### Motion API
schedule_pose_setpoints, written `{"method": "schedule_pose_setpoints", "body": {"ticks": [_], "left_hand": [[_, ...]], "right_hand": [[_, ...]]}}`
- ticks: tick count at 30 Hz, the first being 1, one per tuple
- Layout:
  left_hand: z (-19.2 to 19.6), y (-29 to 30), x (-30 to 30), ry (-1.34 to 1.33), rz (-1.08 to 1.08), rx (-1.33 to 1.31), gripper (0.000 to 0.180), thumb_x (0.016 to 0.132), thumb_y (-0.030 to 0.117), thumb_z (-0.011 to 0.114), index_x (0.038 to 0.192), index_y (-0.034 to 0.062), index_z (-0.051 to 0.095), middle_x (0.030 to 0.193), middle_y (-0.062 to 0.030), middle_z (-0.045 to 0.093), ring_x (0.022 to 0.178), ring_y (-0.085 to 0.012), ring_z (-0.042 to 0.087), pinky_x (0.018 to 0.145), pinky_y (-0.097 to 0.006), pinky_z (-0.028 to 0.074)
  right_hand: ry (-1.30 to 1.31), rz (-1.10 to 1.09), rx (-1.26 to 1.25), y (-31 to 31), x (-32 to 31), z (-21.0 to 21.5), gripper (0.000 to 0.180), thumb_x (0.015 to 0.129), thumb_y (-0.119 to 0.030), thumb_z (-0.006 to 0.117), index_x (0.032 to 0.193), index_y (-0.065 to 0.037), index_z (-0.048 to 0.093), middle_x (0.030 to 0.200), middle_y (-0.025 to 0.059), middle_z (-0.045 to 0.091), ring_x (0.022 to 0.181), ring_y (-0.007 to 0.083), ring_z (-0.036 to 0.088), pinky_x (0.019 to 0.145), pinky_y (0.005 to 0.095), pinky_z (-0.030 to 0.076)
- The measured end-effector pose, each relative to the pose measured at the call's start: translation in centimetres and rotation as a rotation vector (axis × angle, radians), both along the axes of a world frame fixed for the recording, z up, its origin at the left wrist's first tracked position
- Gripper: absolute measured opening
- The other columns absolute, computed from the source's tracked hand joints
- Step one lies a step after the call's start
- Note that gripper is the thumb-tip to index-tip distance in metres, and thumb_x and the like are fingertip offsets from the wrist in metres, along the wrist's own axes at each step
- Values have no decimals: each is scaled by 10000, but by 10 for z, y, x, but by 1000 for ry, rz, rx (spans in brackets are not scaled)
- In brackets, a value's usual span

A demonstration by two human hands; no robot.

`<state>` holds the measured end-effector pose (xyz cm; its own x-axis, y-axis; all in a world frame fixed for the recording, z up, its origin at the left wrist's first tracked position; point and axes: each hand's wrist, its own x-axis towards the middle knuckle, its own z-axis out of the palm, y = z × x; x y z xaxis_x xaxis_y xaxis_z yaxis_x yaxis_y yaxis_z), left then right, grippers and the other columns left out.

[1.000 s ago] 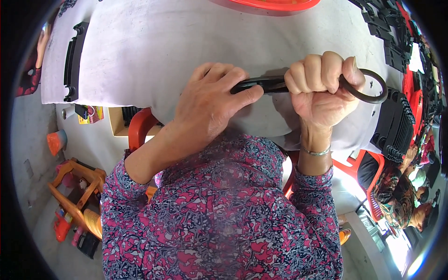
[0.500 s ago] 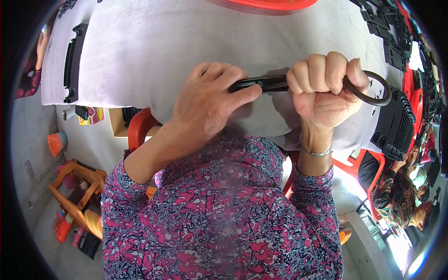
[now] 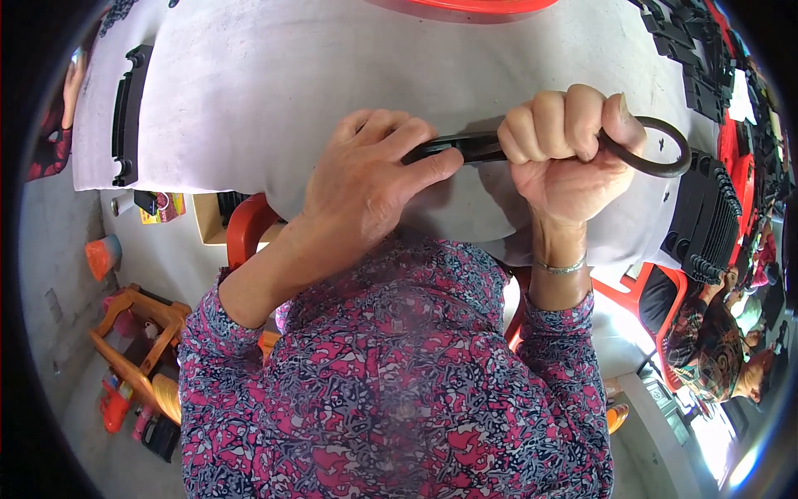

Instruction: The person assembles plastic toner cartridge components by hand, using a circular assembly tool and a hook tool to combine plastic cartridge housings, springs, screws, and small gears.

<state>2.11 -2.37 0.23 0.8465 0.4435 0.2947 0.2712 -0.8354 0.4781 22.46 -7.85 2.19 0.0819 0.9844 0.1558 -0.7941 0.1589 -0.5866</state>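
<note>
My left hand point(image 3: 366, 170) is closed on a small black plastic part point(image 3: 436, 148), thumb and fingers pinching it over the cloth-covered table. My right hand point(image 3: 565, 158) makes a fist, palm side up, round a pair of scissors. One dark rounded handle loop of the scissors point(image 3: 687, 154) sticks out to the right of the fist. Their blades point left and meet the black part between my hands; the fingers hide most of them, so whether they are apart cannot be told. Small black scraps point(image 3: 662, 145) lie on the cloth beside the loop.
Pale cloth point(image 3: 249, 91) covers the table. A red basin point(image 3: 474, 12) stands at its far edge. A long black part point(image 3: 131, 116) lies at the left, a row of black parts point(image 3: 706, 218) at the right. Another person's arm point(image 3: 71, 91) shows far left; more people sit at right.
My right hand and the scissors have shifted slightly left and up. My left hand keeps its pinch on the black part, almost unmoved.
</note>
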Motion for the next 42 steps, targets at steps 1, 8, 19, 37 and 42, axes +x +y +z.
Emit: {"method": "schedule_pose_setpoints", "body": {"ticks": [1, 8, 19, 37, 42], "left_hand": [[0, 1, 0, -11, -10, -23, 321, 767, 72, 637, 1074, 149, 691, 1019, -47, 595, 1032, -273, 577, 913, -427, 427], [2, 3, 3, -40, -27, -41, 329, 748, 63, 633, 1066, 122, 693, 1006, -57, 599, 984, -284, 597, 867, -423, 474], [4, 1, 3, -27, -54, 19, 320, 761, 40, 614, 1068, 114, 661, 1017, -79, 580, 947, -288, 598, 861, -409, 480], [5, 0, -21, -76, 157, 6, 395, 699, 76, 773, 1070, 59, 637, 925, -82, 566, 911, -293, 572, 859, -411, 434], [-4, -2, -22, -147, 187, 18, 366, 689, 70, 780, 1030, 66, 648, 891, -67, 559, 880, -273, 569, 824, -408, 430]], "right_hand": [[10, -2, -6, 1, 0, -1, 508, 1004, -428, 377, 589, -136, 337, 527, -37, 254, 499, 107, 157, 466, 305, 150], [42, 0, -55, 3, 0, -10, 486, 981, -408, 399, 585, -135, 331, 523, -37, 255, 494, 104, 153, 463, 306, 146], [109, -57, 31, -3, 8, 2, 469, 971, -419, 413, 606, -128, 356, 551, -31, 265, 515, 117, 191, 477, 309, 166], [-2042, -363, -541, -20, 88, 3, 289, 948, -290, 606, 962, -8, 668, 802, 158, 676, 645, 329, 596, 672, 401, 497], [-1577, -649, -383, -35, 34, 18, 185, 856, -41, 714, 1029, -54, 649, 863, 7, 654, 701, 106, 594, 665, 248, 492]]}}
